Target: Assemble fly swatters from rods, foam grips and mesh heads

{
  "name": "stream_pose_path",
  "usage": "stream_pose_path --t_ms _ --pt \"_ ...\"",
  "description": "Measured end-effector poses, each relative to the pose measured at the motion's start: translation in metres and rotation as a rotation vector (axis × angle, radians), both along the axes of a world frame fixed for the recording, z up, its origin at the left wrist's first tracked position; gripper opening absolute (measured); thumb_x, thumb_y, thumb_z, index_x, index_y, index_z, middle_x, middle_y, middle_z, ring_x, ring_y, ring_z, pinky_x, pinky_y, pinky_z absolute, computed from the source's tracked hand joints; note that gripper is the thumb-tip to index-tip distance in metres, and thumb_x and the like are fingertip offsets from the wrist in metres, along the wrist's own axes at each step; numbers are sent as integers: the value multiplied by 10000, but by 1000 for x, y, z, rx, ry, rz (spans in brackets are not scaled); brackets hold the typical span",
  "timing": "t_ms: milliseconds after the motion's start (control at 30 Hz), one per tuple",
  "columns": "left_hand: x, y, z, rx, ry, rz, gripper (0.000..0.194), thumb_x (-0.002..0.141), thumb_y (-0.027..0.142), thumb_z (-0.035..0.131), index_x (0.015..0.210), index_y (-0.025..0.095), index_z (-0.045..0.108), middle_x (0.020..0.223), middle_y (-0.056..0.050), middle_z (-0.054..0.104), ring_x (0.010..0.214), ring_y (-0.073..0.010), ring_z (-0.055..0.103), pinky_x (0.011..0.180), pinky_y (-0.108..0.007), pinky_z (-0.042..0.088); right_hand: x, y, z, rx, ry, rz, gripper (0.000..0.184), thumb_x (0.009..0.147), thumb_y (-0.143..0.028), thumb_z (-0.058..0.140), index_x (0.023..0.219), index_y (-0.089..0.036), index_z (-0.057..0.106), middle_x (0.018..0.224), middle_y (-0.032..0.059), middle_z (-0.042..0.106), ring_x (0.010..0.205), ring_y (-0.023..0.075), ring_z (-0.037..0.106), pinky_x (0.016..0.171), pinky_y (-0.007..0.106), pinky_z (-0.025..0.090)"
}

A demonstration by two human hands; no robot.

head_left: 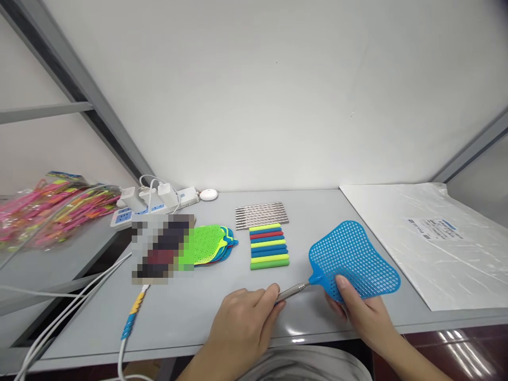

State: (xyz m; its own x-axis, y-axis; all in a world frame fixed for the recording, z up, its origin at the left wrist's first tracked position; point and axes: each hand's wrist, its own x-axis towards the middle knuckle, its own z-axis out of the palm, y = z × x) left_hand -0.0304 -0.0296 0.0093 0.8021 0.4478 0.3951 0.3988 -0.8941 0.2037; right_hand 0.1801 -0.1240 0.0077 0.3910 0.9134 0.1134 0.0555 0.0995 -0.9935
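Note:
My right hand (359, 309) grips the near edge of a blue mesh fly-swatter head (353, 256), thumb on top. A thin metal rod (293, 290) runs from the head's neck into my left hand (242, 323), whose fingers are closed around the rod's other end. Both hands hover just above the grey table (186, 312) near its front edge.
Behind lie a row of coloured foam grip tubes (269, 245), a bundle of metal rods (261, 215) and a stack of green and blue swatter heads (210, 244). A power strip (153, 206) with cables sits at left, clear plastic bags (428, 238) at right, packaged swatters (51, 209) far left.

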Motion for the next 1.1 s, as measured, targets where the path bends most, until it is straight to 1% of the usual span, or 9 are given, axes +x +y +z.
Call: stream_pose_path --t_ms 167,367,433,533,633,733,867,967,1100 --pt "-2 0 12 127 1 7 189 981 231 394 1100 171 527 660 4 657 494 -168 559 502 -303 340 -4 0 1 0 28 -22 427 927 -492 495 603 -236 390 494 -59 353 417 103 313 416 247 306" --pt "-2 3 26 89 153 65 248 982 255 383 1085 185 597 733 -32 684 581 -197 615 575 -305 387 1 5 8 -142 -46 183 567 963 -543 373 499 -218 410 456 -19 412 468 125 417 556 276 392" --pt "0 3 36 -34 187 64 283 989 264 366 1155 214 590 800 -37 700 628 -210 632 594 -301 396 2 8 12 -153 14 158 535 950 -560 390 544 -215 438 471 -23 432 469 126 425 547 273 389" --pt "5 1 50 -333 128 7 323 990 348 384 1259 263 541 877 -35 709 727 -218 650 631 -281 408 2 15 24 -147 47 129 523 933 -597 389 592 -210 472 490 -30 432 458 123 408 498 262 365" --pt "17 1 62 -605 13 -46 308 981 424 377 1095 246 600 826 -25 677 727 -201 616 624 -259 396 5 23 41 -145 -46 130 538 907 -624 422 573 -206 480 504 -26 423 489 127 409 493 259 354" --pt "35 1 76 -779 -74 -61 358 986 452 328 885 217 578 729 6 596 660 -160 538 600 -240 370 9 32 59 -95 -103 105 498 904 -577 475 570 -209 452 521 -40 390 494 115 354 487 257 309" --pt "54 -4 92 -1042 -198 -129 403 978 516 327 805 205 516 558 63 413 506 -109 393 490 -211 319 15 39 81 63 -63 87 476 919 -483 497 548 -217 360 524 -52 332 499 104 295 484 267 255" --pt "57 -17 89 -1356 -328 -196 407 967 563 334 807 216 474 474 92 333 369 -86 265 355 -190 257 15 37 96 143 -88 147 449 923 -436 502 555 -218 364 528 -52 340 503 103 301 494 273 257" --pt "52 -38 65 -1696 -620 -431 383 985 523 332 793 214 453 370 112 305 248 -66 224 288 -164 193 5 32 102 141 -155 253 413 920 -435 519 584 -213 427 550 -45 394 514 105 332 498 268 272"
